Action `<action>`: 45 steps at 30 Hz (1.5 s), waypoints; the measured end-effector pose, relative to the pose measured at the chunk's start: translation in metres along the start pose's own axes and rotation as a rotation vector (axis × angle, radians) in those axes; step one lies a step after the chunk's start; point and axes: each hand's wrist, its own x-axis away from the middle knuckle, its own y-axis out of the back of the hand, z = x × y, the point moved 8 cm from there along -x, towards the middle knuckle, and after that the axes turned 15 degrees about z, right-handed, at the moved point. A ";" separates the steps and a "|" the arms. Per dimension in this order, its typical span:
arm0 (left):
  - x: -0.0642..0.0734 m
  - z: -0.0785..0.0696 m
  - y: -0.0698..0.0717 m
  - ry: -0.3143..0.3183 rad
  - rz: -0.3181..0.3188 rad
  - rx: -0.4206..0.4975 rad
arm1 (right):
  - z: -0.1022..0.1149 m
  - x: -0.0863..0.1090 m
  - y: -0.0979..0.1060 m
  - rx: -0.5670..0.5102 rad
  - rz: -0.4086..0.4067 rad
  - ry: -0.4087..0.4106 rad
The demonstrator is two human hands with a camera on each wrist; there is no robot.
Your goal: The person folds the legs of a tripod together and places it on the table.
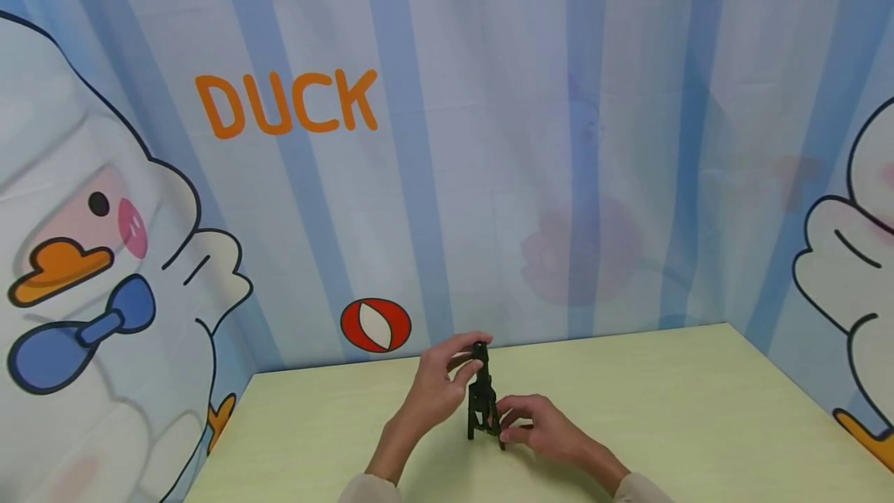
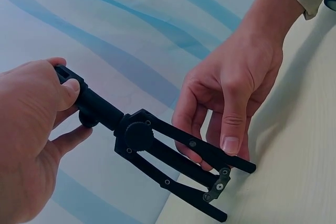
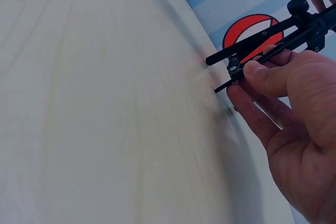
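A small black tripod (image 1: 482,398) is held upright at the table, its legs partly spread. My left hand (image 1: 440,383) grips the top of its column, thumb and fingers round the head. Lower down, my right hand (image 1: 545,425) pinches one leg near its foot. In the left wrist view, the tripod (image 2: 137,135) shows a round knob at the hub and hinged braces low between the legs; the right thumb lies on one leg. From the right wrist view, my right hand (image 3: 294,119) has thumb and fingers on a leg close to its tip.
The pale yellow table (image 1: 684,402) extends to both sides of the hands. Behind it hangs a blue-striped curtain (image 1: 489,177) printed with ducks, the word DUCK and a red ball (image 1: 398,324).
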 end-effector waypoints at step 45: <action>-0.002 -0.016 0.003 -0.128 -0.157 -0.159 | 0.004 0.006 0.017 0.088 -0.145 -0.052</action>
